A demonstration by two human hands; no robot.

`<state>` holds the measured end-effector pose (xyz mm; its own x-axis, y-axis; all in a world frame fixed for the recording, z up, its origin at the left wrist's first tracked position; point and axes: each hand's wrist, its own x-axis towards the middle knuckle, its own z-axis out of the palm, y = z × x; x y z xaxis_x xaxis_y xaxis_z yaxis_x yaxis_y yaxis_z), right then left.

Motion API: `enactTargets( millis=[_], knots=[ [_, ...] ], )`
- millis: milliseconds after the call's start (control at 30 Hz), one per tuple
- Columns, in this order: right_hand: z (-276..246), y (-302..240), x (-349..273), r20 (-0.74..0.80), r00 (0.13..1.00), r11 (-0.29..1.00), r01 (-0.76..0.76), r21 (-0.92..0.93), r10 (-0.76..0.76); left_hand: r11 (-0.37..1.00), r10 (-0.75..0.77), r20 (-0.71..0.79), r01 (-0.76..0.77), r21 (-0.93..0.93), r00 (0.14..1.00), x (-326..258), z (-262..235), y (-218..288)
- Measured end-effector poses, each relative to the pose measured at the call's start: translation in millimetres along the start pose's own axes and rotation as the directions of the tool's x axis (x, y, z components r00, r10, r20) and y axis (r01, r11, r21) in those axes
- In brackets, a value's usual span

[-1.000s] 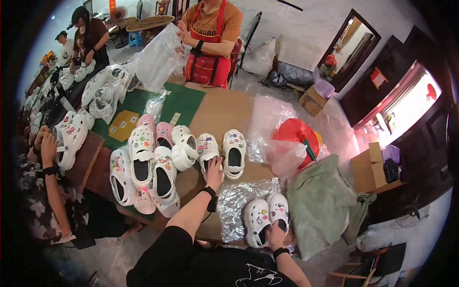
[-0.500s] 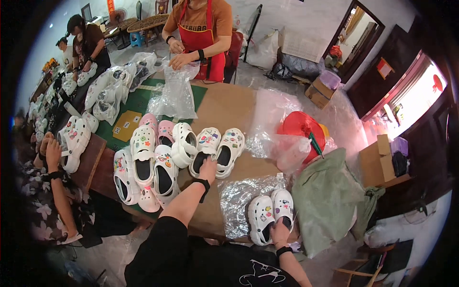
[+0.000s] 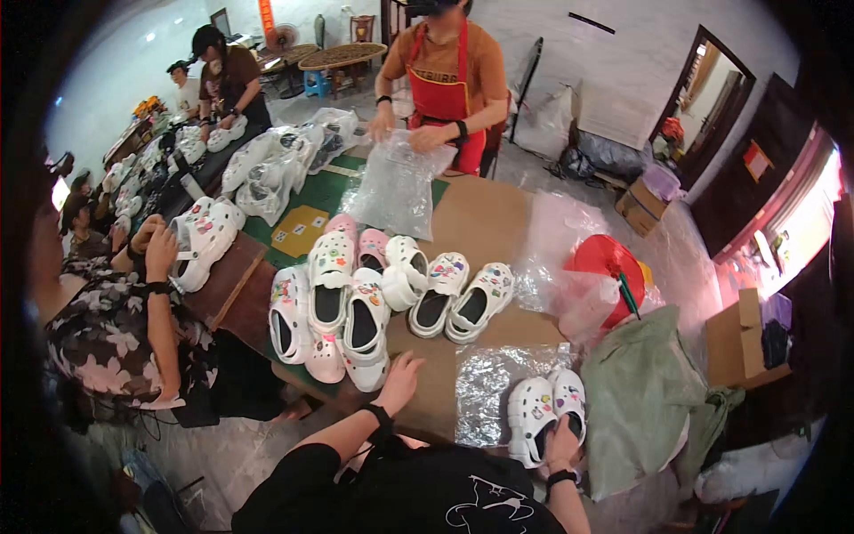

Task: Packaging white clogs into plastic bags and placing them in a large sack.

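My right hand (image 3: 561,445) grips a pair of white clogs (image 3: 532,416) with charms, its fingers at their heel openings, over the front edge of a clear plastic bag (image 3: 485,378). With nothing in it and its fingers stretched out, my left hand (image 3: 402,384) is over the brown table covering, close to the heel of a white clog (image 3: 366,325). Beyond it stands a pair of white clogs with colourful charms (image 3: 480,303). A cluster of white clogs (image 3: 329,280) and pink clogs (image 3: 372,251) stands to the left, some partly hidden by others.
Across the table a person in a red apron (image 3: 440,93) handles a clear bag (image 3: 391,191). A person at left (image 3: 124,329) holds a white clog (image 3: 206,238). Bagged clogs (image 3: 267,173) lie at the far left. A green sack (image 3: 636,400) and red bag (image 3: 605,262) are at right.
My left hand has let go of the white clogs at the middle and drawn back toward me. My right hand keeps hold of its pair. The whole view has shifted.
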<state>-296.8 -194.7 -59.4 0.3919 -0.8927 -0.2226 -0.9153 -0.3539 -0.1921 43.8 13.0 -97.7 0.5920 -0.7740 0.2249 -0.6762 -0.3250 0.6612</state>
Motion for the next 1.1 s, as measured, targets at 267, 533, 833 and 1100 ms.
enactTargets(
  millis=[267, 533, 833, 1100],
  knots=[
    [24, 22, 5, -0.022, 0.999, 0.999, -0.034, -0.003, 0.034, 0.988, -0.151, -0.119, 0.155, 0.024, 0.981, -73, -29, -33],
    [-31, 29, 28, 0.078, 0.994, 0.989, 0.09, -0.113, -0.082, 0.994, -0.088, 0.01, 0.089, -0.064, 0.996, -54, -47, -25],
    [-44, 29, 19, -0.287, 0.957, 0.975, 0.097, 0.199, -0.037, 0.992, -0.099, 0.365, 0.122, -0.039, 0.926, -61, -59, -13],
    [15, 21, 2, 0.034, 0.995, 0.944, -0.097, 0.317, 0.09, 0.998, 0.022, 0.424, 0.008, -0.069, 0.906, -53, -54, -29]
  ],
)
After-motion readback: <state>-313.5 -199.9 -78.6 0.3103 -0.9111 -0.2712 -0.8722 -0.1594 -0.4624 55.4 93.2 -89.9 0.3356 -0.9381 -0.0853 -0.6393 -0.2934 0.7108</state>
